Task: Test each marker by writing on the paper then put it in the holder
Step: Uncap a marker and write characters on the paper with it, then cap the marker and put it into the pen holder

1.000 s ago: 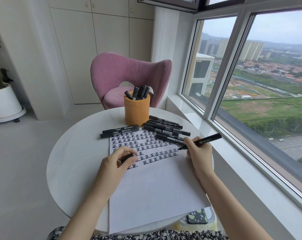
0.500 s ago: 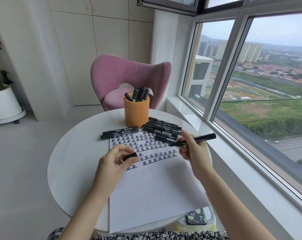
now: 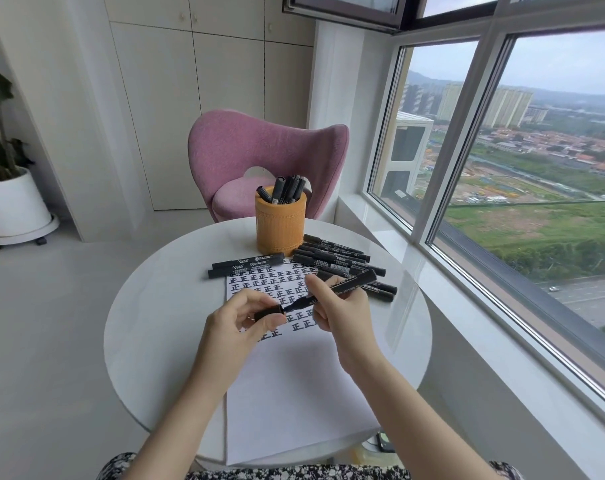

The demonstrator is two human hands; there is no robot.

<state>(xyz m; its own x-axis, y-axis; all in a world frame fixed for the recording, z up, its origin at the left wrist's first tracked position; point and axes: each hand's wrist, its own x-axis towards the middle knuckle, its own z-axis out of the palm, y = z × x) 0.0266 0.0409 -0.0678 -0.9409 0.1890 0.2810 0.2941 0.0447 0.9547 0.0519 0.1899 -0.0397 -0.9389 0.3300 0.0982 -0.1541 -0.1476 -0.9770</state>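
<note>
Now L hand [image 3: 240,318] w/ cap [image 3: 269,312], R hand [image 3: 342,311] w/ marker [image 3: 342,287]

Black markers [image 3: 332,258], orange holder [image 3: 279,223] — white paper [image 3: 294,393], pink chair [image 3: 259,147].

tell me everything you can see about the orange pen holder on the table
The holder is an orange-tan upright cylinder with a finely ribbed or woven-looking surface and an open top. It stands on the far side of the round white table, in front of the pink chair. Several capped black markers stand inside, leaning and poking above the rim. More markers lie on the table just right of its base; whether any touches it is unclear. Neither hand is near it.
</note>
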